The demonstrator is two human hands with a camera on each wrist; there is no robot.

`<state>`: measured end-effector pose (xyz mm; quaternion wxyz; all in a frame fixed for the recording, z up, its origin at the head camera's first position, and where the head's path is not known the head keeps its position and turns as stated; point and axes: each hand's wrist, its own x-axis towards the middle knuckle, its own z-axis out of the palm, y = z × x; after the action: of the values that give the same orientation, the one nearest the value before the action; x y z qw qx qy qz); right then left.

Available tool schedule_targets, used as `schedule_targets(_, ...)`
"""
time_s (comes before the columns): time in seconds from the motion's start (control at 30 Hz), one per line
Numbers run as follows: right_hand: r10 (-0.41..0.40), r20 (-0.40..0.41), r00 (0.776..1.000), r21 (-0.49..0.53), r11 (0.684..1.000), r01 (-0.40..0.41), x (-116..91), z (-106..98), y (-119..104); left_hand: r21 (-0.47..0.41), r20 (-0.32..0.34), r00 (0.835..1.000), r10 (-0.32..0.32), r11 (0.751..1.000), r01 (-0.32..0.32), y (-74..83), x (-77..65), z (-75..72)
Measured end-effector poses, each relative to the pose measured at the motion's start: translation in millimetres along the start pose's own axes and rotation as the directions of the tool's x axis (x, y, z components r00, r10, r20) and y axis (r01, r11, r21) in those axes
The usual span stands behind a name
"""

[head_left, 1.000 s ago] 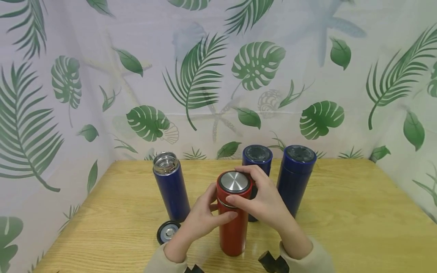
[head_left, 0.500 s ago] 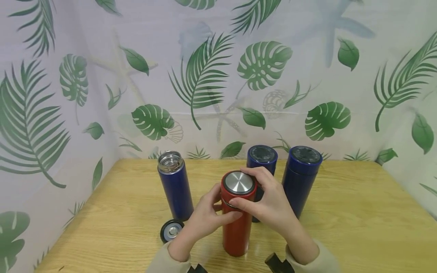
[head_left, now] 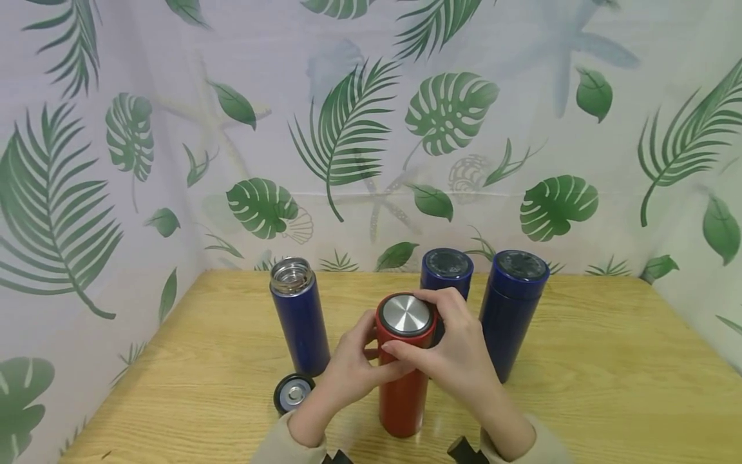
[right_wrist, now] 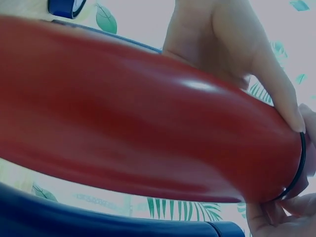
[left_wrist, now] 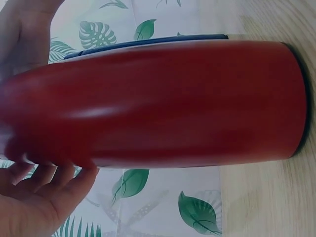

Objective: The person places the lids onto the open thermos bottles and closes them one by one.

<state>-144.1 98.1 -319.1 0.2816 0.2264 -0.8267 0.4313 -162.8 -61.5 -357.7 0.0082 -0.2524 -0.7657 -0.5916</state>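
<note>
A red thermos (head_left: 402, 403) with a steel-disc lid (head_left: 408, 314) stands upright at the front of the table. My left hand (head_left: 350, 367) grips its upper body from the left, thumb across the front. Around the lid curl the fingers of my right hand (head_left: 458, 348), its thumb at the lower front edge of the lid. The right thumb and left fingertips overlap the seam there in the head view. In the left wrist view the red body (left_wrist: 173, 103) lies across the picture, its dark base at the right. The right wrist view shows a black ring (right_wrist: 298, 165) at the seam.
An uncapped blue thermos (head_left: 301, 328) with a steel mouth stands left of the hands. Its lid-like cap (head_left: 292, 392) lies underside up before it, partly behind the left wrist. Two capped blue thermoses, one behind (head_left: 446, 274) and one farther right (head_left: 513, 322), stand close to the right hand.
The right thumb has slid left along the front of the lid as the right hand turns. The head view has shifted slightly; the left hand keeps its grip and the thermoses stay put.
</note>
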Motion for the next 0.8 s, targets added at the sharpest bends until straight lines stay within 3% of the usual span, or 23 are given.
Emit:
schedule_targets(0.2,-0.031,0.101,0.994,0.104,0.994,0.021,4,-8,7,-0.023,0.040,0.999,0.006,1.000,-0.005,0.5,0.1,-2.4)
schedule_targets(0.43,-0.072,0.226,0.971,0.251,0.968,0.013,8,-15,13,-0.042,0.061,0.997,0.038,0.998,-0.036,-0.3,0.3,-4.5)
schedule_targets(0.6,-0.105,0.225,0.969,0.274,0.961,0.040,8,-16,15,-0.028,0.061,0.998,0.017,0.999,-0.015,0.0,-0.1,-4.5)
schedule_targets(0.8,-0.038,0.178,0.983,0.221,0.975,-0.002,8,-17,15,-0.031,0.061,0.998,0.021,0.999,-0.019,-0.4,0.0,-3.0)
